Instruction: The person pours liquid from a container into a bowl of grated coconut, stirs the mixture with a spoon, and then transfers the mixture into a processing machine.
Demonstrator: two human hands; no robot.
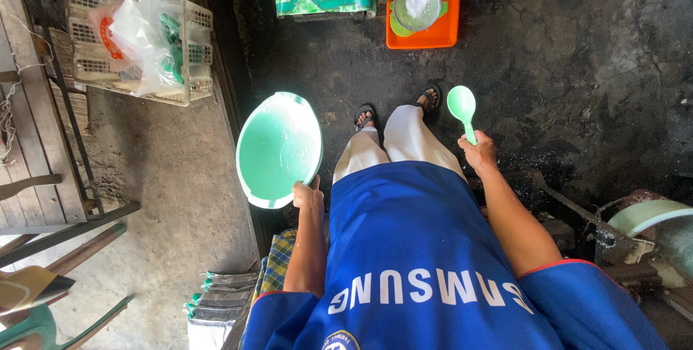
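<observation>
Orange tray [442, 33] on dark floor [577, 68]

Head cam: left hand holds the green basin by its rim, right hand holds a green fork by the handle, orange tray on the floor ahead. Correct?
Not quite. The right hand holds a green spoon with a round bowl, not a fork; the head view shows it. The rest stands: the left hand grips the green basin by its rim, and the orange tray sits on the floor ahead.

A bright blue short-sleeved jersey [411, 249] fills the lower middle of the frame, with large white lettering across it, thin red trim at the sleeve edges and a round crest at the bottom edge. Cream trousers [393, 144] reach toward dark open sandals [366, 115] above centre.
</observation>
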